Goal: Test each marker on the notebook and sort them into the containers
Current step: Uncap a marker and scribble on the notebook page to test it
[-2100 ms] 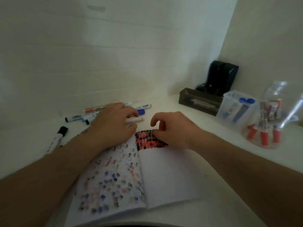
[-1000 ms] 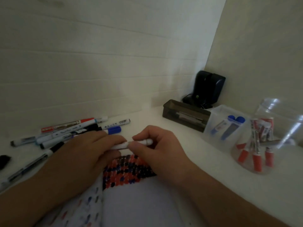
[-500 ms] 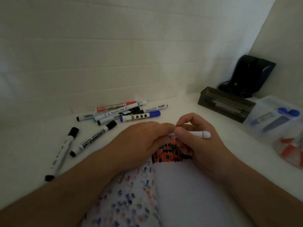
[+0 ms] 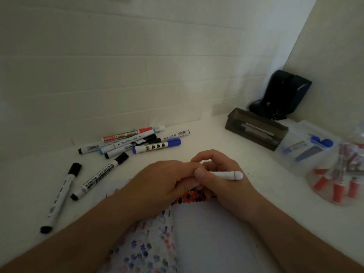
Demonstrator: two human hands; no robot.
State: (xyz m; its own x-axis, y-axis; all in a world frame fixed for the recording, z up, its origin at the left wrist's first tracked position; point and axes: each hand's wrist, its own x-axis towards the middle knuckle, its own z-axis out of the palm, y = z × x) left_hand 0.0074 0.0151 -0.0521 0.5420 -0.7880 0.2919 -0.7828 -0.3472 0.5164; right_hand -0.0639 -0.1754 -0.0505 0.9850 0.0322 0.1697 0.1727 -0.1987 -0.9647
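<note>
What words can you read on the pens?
"WHITEBOARD MARKER": on the black-capped marker lying left of the notebook.
"WHITEBOARD": upside down, on the red-banded marker in the pile.
Script on the light-blue-tipped marker: too blurred to read.
Print on the other markers: too small to read.

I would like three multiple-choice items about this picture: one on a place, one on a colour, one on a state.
1. Where do the loose markers lie?
A. left of the notebook
B. inside the dark box
C. on the notebook

2. What colour are the caps in the round container?
A. green
B. red
C. black

3. What does the right hand do?
A. lies flat
B. holds a white marker
C. lifts the box

Answers:
1 A, they lie on the table by the wall, at the left.
2 B, red caps show through the clear wall.
3 B, thumb and fingers curl round its barrel.
</note>
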